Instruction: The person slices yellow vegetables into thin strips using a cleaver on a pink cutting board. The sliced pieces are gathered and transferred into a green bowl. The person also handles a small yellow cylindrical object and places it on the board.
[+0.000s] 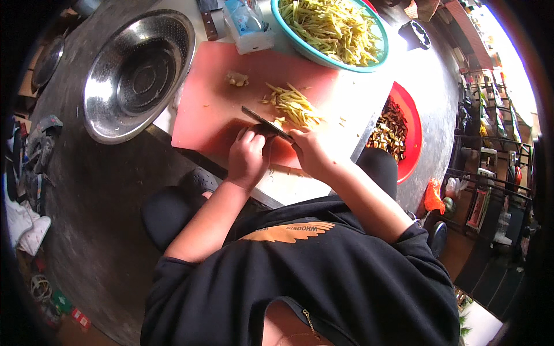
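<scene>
On a pink cutting board (203, 93), my right hand (309, 149) grips a knife (266, 123) at its handle end, with the blade pointing up and to the left. My left hand (251, 151) is curled close against the near side of the blade; what lies under its fingers is hidden. A heap of thin pale yellow strips, possibly ginger (294, 104), lies just beyond the knife. Farther up the board sits a knobbly pale piece, possibly ginger root (237, 78). A few small scraps lie at the board's near edge.
A perforated steel basin (93, 99) stands at the left. Behind the board are a tissue pack (249, 28), another knife handle (209, 26) and a teal basket (298, 54) full of yellow strips. A red basin (415, 134) with dark chopped pieces sits at the right, below the table.
</scene>
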### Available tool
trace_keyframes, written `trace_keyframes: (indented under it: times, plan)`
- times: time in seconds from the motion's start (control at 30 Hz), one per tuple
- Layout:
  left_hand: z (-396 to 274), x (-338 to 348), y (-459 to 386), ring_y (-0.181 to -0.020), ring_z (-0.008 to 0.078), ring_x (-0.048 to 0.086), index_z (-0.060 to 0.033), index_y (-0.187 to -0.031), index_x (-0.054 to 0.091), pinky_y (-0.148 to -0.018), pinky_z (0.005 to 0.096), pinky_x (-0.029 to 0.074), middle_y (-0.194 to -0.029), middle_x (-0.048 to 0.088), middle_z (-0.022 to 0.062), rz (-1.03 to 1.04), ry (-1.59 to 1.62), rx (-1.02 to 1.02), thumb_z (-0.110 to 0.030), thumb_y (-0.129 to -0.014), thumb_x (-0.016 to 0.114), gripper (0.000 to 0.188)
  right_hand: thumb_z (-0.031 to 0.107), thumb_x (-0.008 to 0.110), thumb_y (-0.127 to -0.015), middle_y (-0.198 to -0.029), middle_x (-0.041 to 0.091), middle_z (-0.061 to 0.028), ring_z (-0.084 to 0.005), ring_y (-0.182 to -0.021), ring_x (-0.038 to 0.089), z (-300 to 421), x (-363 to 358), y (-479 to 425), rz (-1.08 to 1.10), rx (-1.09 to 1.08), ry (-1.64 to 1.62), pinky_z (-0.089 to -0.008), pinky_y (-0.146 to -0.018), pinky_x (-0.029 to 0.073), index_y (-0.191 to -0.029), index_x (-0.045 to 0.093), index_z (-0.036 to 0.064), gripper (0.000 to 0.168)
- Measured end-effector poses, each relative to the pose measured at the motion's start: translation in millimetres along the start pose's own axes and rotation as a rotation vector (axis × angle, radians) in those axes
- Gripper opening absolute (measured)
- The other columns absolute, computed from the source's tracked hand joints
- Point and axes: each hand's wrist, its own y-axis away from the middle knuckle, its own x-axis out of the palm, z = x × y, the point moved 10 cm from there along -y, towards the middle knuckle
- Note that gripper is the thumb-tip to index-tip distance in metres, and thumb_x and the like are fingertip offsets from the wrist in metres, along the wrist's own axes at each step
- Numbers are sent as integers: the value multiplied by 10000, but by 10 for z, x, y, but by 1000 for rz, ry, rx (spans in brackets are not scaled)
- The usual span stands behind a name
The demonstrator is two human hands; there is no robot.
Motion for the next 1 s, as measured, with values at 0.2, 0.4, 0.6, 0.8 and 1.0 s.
trace_keyframes:
  times: [0.2,0.4,0.6,0.8,1.0]
  plan:
    - [-27,-36,22,-886,334,663,-48,-959,718,-793,408,549,-962,699,135,-35,21,44,-58,-863,689,101,35,581,-918,-813,626,-196,-372,-794,635,-17,-34,-10,32,14,44,-438,-700,493,-907,616,28,37]
    - [-36,-125,68,-863,310,662,-67,-925,716,-768,404,551,-917,682,107,-48,-29,99,-27,-834,710,100,14,583,-919,-813,622,-203,-384,-793,632,-326,413,-129,-28,-32,-202,-442,-710,487,-908,609,5,30]
    - [69,-78,124,-890,299,667,-67,-916,724,-790,399,557,-942,695,102,-66,51,111,-42,-817,733,102,13,593,-894,-873,640,-188,-380,-823,642,-97,-19,-1,-75,-113,-55,-465,-749,502,-924,633,15,49]
    - [33,-89,115,-940,298,662,-77,-975,722,-818,398,558,-1002,703,95,-33,22,117,-49,-843,700,137,94,584,-900,-1026,682,-129,-335,-908,683,179,-36,-116,70,-63,256,-444,-779,537,-1115,679,100,235]
    - [106,-54,88,-932,317,666,-63,-1007,730,-806,409,560,-1002,706,105,-16,71,110,-56,-865,687,148,115,567,-918,-989,676,-133,-348,-880,680,93,2,-110,98,-47,189,-437,-743,543,-1106,666,96,214]
